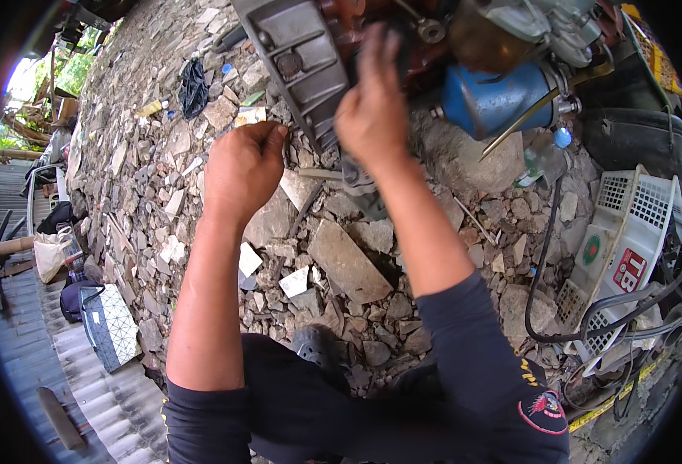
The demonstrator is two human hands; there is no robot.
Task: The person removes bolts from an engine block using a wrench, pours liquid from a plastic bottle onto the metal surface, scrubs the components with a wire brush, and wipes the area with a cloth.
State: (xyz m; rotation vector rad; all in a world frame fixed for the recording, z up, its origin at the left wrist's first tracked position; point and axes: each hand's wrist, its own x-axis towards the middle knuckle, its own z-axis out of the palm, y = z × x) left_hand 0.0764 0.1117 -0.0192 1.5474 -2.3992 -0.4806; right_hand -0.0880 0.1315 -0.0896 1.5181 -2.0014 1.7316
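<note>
At the upper middle stands an engine with a ribbed grey metal housing [298,58] and a reddish-brown block beside it. My right hand [373,108] is up against the engine, its fingers stretched away from me and blurred by motion; I see nothing held in it. A blue cylindrical canister [496,100] is mounted on the engine to the right of this hand. My left hand [244,170] hovers over the rubble, left of the grey housing and apart from it. Its fingers are curled, with thumb and forefinger pressed together; whatever they may pinch is hidden.
Broken stone and rubble [349,259] cover the ground, with a large rock [468,158] under the canister. At right lie white plastic crates [612,247], a black hose [538,301] and a plastic bottle [540,158]. Corrugated sheets [86,371] and a patterned bag [109,325] are at left.
</note>
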